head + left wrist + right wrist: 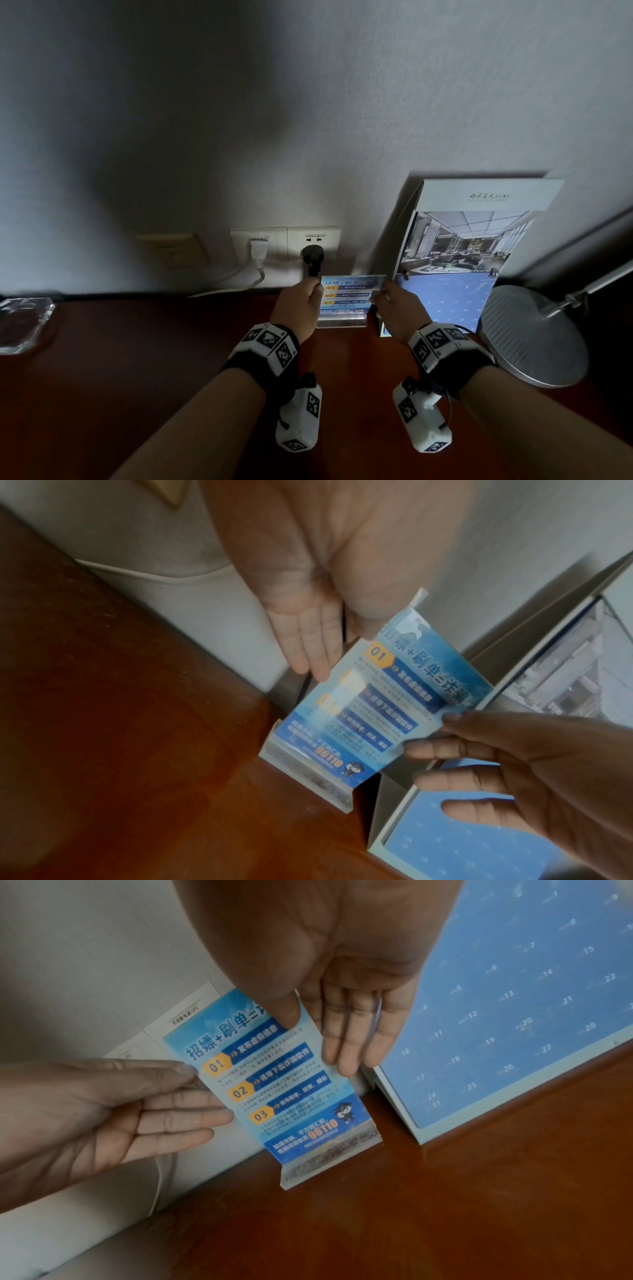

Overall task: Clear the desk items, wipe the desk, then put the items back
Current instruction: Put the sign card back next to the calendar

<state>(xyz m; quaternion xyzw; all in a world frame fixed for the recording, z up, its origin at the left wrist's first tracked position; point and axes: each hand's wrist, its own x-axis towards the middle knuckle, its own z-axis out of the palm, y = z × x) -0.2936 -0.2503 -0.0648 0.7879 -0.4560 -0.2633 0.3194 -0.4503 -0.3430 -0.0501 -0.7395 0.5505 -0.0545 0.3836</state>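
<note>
Sign (346,299) stands on desk (137,377) at 12 o'clock, near wall, long axis upright. Left hand (301,305) pinches 9 o'clock edge, right hand (394,306) 3 o'clock edge; both equally near. Calendar (442,301) just beside at 3 o'clock, so lift probably straight up.

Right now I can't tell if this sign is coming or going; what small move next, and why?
Probably lift the sign stand off the desk: left hand and right hand pinch its edges, its base rests there, the calendar beside it uncleared.
</note>
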